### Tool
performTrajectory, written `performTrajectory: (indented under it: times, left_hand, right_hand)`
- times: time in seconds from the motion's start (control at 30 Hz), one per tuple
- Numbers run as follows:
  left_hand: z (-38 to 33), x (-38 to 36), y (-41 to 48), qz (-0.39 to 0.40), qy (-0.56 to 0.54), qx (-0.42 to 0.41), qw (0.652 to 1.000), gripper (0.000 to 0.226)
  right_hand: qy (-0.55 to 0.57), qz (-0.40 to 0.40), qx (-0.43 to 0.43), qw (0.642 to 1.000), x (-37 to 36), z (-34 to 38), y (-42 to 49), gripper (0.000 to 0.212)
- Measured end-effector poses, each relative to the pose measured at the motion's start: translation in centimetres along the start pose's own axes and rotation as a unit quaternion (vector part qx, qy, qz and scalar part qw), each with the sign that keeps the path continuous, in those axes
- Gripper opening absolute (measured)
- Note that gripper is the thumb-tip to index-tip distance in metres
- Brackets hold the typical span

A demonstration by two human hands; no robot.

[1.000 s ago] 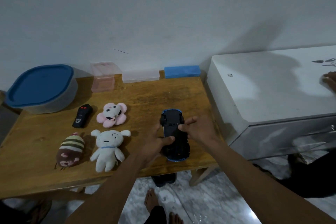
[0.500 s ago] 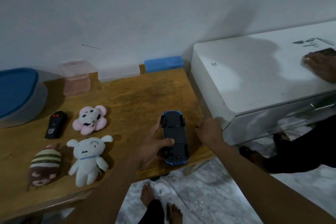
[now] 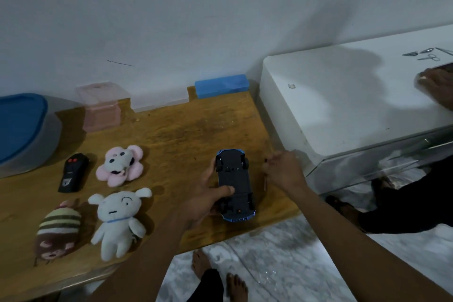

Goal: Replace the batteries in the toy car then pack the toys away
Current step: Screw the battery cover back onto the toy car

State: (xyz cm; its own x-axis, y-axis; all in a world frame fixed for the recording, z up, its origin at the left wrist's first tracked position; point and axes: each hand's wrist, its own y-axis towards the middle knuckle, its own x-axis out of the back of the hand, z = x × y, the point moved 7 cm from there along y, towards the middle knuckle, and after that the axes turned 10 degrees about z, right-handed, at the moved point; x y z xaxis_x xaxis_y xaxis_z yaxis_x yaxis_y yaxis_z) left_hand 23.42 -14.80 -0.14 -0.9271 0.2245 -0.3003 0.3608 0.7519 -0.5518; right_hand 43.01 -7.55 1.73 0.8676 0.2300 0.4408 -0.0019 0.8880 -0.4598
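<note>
The toy car [image 3: 234,185] lies belly-up on the bench [image 3: 186,130], gripped at its side by the left hand [image 3: 208,200], thumb pressed on the chassis. It looks light, rigid plastic, best held by the body sides, clear of the wheels. Just right of it, the right hand [image 3: 282,170] pinches a thin screwdriver [image 3: 265,182]. No writing on the car is legible.

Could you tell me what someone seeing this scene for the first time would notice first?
Most likely the blue toy car, lying upside down near the front right edge of the wooden table, held by the left hand. Beside it, the right hand is closed on a thin screwdriver. Left of the car lie three plush toys and a black remote.
</note>
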Motion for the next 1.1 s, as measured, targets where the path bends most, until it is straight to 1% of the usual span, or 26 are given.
performTrajectory:
  times: [0.07,0.13,0.2,0.33,0.4,0.5,0.63,0.77,0.87,1.1]
  left_hand:
    - [-0.3,0.0,-0.1,0.001,-0.008,-0.009,1.0,0.085]
    - [-0.6,0.1,-0.3,0.002,-0.011,-0.017,1.0,0.084]
    - [-0.8,0.2,-0.5,0.003,-0.008,-0.026,1.0,0.085]
    - [-1.7,0.1,-1.1,0.009,0.006,-0.043,0.999,0.078]
    - [-2.1,-0.1,-1.4,0.013,0.004,-0.048,0.999,0.072]
    - [-2.3,0.0,-1.7,0.017,0.001,-0.053,0.998,0.069]
    - [-2.4,0.4,-2.1,0.012,0.004,-0.054,0.998,0.075]
    - [-2.5,0.3,-2.3,0.01,0.002,-0.058,0.998,0.073]
    - [-2.5,0.3,-2.4,0.009,0.002,-0.056,0.998,0.078]
    - [-2.6,0.6,-2.8,0.008,0.006,-0.06,0.998,0.082]
  right_hand:
    - [0.151,-0.002,0.019,0.988,0.6,1.6,-0.6,0.023]
    - [0.236,-0.005,0.068,0.969,1.2,3.8,-1.6,0.024]
    - [0.264,0.003,0.109,0.958,1.1,5.8,-2.7,0.021]
    - [0.226,0.001,0.161,0.961,0.2,7.8,-3.2,0.019]
    - [0.201,0.004,0.175,0.964,-0.3,8.2,-3.2,0.018]
    - [0.184,0.016,0.189,0.964,-0.8,8.3,-3.2,0.02]
    - [0.19,0.017,0.198,0.961,-1.0,8.4,-3.4,0.021]
    - [0.193,0.022,0.203,0.96,-1.3,8.6,-3.3,0.018]
    - [0.185,0.027,0.203,0.961,-1.6,8.6,-3.4,0.017]
    - [0.174,0.036,0.204,0.963,-1.9,8.5,-3.4,0.017]
